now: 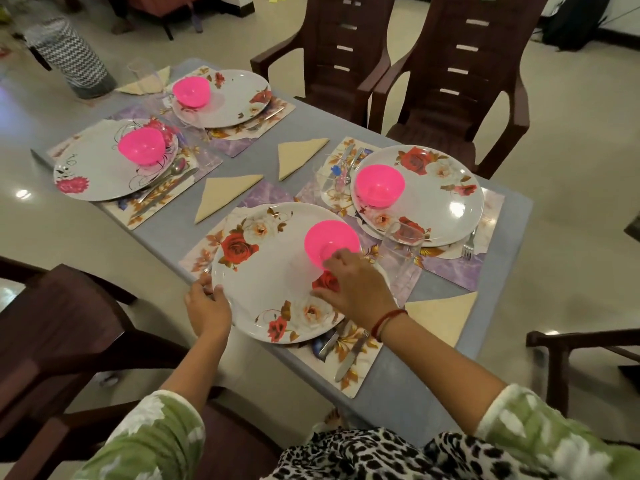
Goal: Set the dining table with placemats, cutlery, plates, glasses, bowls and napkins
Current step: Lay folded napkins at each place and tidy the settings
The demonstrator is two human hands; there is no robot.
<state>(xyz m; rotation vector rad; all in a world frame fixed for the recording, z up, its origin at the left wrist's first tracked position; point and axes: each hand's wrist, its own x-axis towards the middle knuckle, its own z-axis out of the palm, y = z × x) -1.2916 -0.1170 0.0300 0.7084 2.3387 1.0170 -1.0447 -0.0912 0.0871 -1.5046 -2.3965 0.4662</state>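
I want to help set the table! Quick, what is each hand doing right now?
Left hand: closed on the rim of the near plate.
Right hand: fingers touching the pink bowl on that plate; a firm grip cannot be told.

Surfaces and finishes: table setting, four places.

Nearest plate (pixel 273 271) glossy white with printed roses, looks melamine or glazed; pink bowl (pixel 331 244) translucent smooth plastic. Placemat (pixel 360 368) smooth, printed, slight sheen. Knife (pixel 349 358) polished metal. Glass (pixel 401 251) clear, either glass or plastic. Napkin (pixel 225 197) matt cream cloth or paper, cannot tell which. Table (pixel 415 396) matt grey. Chairs (pixel 460 64) moulded brown plastic, semi-gloss. Floor (pixel 571 209) glossy tile.
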